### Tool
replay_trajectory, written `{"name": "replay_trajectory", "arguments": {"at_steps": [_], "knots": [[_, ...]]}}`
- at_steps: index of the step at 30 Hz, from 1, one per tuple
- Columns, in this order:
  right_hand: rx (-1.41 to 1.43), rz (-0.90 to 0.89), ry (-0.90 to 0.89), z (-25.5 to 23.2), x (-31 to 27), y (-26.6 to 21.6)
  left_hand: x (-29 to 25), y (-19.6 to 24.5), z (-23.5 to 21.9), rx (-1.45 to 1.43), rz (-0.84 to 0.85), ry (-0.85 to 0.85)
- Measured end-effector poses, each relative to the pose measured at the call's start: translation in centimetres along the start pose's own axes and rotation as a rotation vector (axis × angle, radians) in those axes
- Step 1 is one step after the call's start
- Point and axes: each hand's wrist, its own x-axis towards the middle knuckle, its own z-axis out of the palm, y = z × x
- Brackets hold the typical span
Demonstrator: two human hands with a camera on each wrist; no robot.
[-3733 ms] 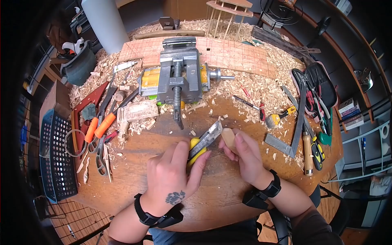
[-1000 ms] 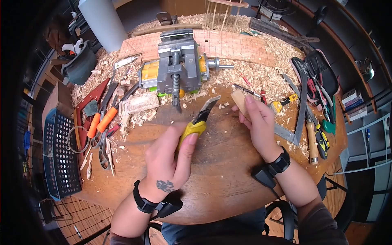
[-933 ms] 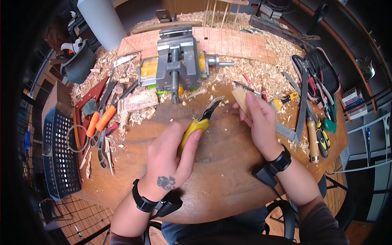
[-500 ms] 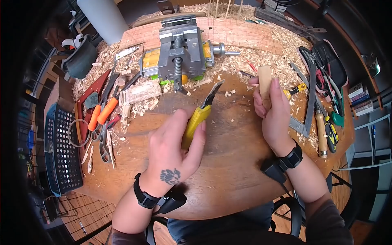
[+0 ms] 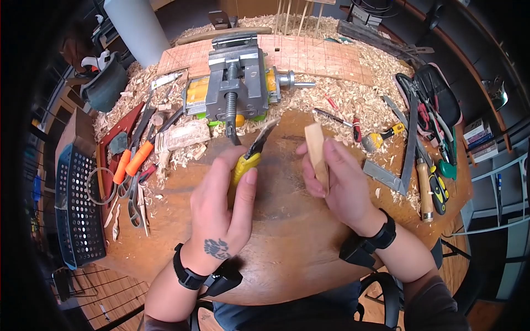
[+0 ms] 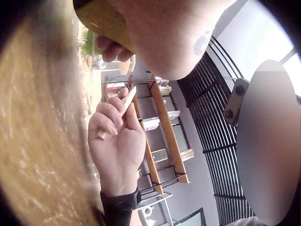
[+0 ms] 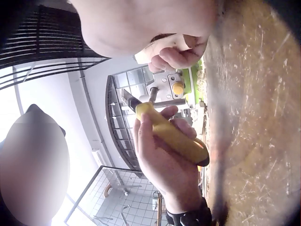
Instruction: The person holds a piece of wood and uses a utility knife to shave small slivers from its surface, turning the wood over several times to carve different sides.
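In the head view, the left hand (image 5: 218, 207) grips a utility knife (image 5: 243, 168) by its yellow handle, the blade slanting up and away. The right hand (image 5: 348, 187) holds a small pale wooden block (image 5: 316, 143) upright between thumb and fingers, to the right of the blade and apart from it. From the left wrist view, the right hand's fingers curl round the block (image 6: 128, 101). The right wrist view shows the left hand's fingers wrapped round the yellow knife handle (image 7: 174, 136). Both hands are raised over the brown worktable (image 5: 276, 259).
A metal vise (image 5: 234, 83) stands behind the hands amid wood shavings (image 5: 331, 88). Orange-handled tools (image 5: 138, 160) and a perforated basket (image 5: 81, 209) lie left. On the right are a metal square (image 5: 386, 176), a chisel (image 5: 424, 190) and a tool pouch (image 5: 436, 94).
Since half a second ago, both hands have shifted left in the head view; the right hand with the block has moved further, nearer the knife. At 3.7 seconds ago, the blade was close beside the block.
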Motion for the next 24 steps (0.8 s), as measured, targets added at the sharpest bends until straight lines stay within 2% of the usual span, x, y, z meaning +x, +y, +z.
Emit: {"name": "replay_trajectory", "arguments": {"at_steps": [2,3,4,6,10,12,15,18,22,24], "knots": [[0.091,0.126,-0.061,-0.18,-0.14,0.00,0.13,0.28,-0.10,-0.054,-0.028,-0.035],[0.073,0.145,-0.026,0.22,-0.19,-0.18,0.16,0.38,-0.12,-0.104,-0.056,-0.075],[0.072,0.145,-0.024,0.09,-0.17,-0.11,0.09,0.42,-0.04,-0.106,-0.056,-0.075],[0.103,0.149,-0.106,-0.28,-0.01,0.15,-0.08,0.54,0.11,-0.242,-0.156,-0.124],[0.087,0.158,-0.122,-0.19,0.01,0.18,0.01,0.16,0.21,-0.288,-0.142,-0.148],[0.071,0.186,-0.107,-0.07,0.02,0.12,0.23,0.31,-0.08,-0.357,-0.254,-0.186],[0.103,0.211,-0.110,-0.03,0.01,0.20,0.28,0.17,-0.16,-0.407,-0.308,-0.197],[0.115,0.224,-0.119,-0.07,0.10,0.23,0.46,0.26,-0.17,-0.342,-0.241,-0.208],[0.103,0.219,-0.144,-0.03,0.09,0.31,0.49,-0.09,-0.16,-0.408,-0.290,-0.206],[-0.017,0.164,-0.121,0.13,-0.12,0.28,0.54,-0.03,-0.13,-0.386,-0.282,-0.187]]}}
